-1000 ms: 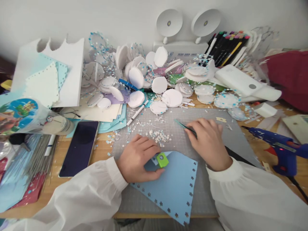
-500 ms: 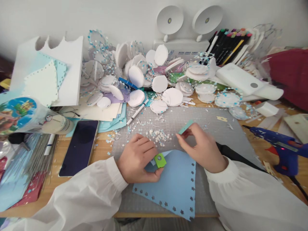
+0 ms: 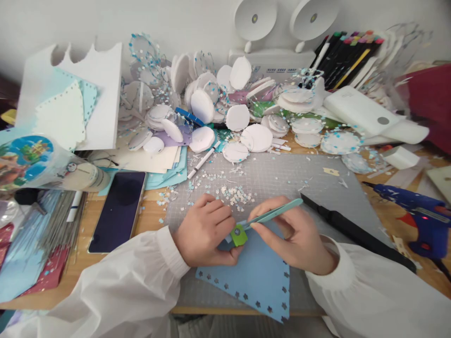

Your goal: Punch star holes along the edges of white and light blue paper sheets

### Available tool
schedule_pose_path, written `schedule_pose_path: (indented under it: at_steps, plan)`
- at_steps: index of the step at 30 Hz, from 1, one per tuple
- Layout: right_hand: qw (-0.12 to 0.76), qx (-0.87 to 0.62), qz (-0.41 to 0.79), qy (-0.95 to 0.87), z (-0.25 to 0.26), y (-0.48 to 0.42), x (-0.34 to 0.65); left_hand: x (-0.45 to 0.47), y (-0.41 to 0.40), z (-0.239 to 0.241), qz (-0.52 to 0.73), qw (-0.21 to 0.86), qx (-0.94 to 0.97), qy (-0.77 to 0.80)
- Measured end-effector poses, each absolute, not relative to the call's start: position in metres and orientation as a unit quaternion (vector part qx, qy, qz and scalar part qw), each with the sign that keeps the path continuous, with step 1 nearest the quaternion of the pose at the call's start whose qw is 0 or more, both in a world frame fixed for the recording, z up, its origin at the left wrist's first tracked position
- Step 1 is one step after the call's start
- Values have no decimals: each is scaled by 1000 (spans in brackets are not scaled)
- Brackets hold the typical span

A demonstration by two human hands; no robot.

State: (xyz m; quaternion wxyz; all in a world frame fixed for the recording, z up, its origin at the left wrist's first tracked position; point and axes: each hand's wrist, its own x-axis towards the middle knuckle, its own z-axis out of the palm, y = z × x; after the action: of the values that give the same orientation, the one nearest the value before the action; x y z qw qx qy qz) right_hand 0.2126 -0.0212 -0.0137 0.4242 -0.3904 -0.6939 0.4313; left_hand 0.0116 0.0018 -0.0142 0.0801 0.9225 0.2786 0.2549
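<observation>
My left hand [image 3: 210,234] is closed round a small green craft punch [image 3: 239,235]. Part of the punch is hidden under my fingers. Pinched in my right hand [image 3: 287,234] is a pair of light teal tweezers [image 3: 276,211], its tips reaching the punch's upper edge. A blue sheet of paper [image 3: 259,274] lies under both hands, with flower-shaped holes along its lower and right edges. Several tiny paper flowers [image 3: 237,196] are scattered on the grey cutting mat [image 3: 275,171] beyond my hands.
White foam discs [image 3: 256,137] pile up along the back. A phone [image 3: 118,211] lies left, beside thin wires [image 3: 63,230] and a clear cup [image 3: 81,173]. On the right are a black craft knife [image 3: 355,230] and a blue glue gun [image 3: 423,206]. Markers [image 3: 348,58] stand behind.
My right hand has moved left and down, bringing the tweezers to the punch in my left hand. The black knife behind it shows more fully. The view has shifted slightly.
</observation>
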Motion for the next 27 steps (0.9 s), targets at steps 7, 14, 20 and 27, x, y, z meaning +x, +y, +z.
schedule_pose_path:
  at_steps: [7, 14, 20, 27]
  plan:
    - [405, -400, 431, -700, -16, -22, 211, 12, 1, -14, 255, 66, 925, 275]
    - [423, -410, 472, -656, -17, -21, 205, 12, 1, -13, 251, 61, 926, 275]
    - [421, -419, 537, -599, -17, -18, 204, 12, 1, -14, 249, 60, 927, 274]
    - [431, -435, 569, -549, -19, -16, 205, 12, 2, -13, 249, 61, 927, 273]
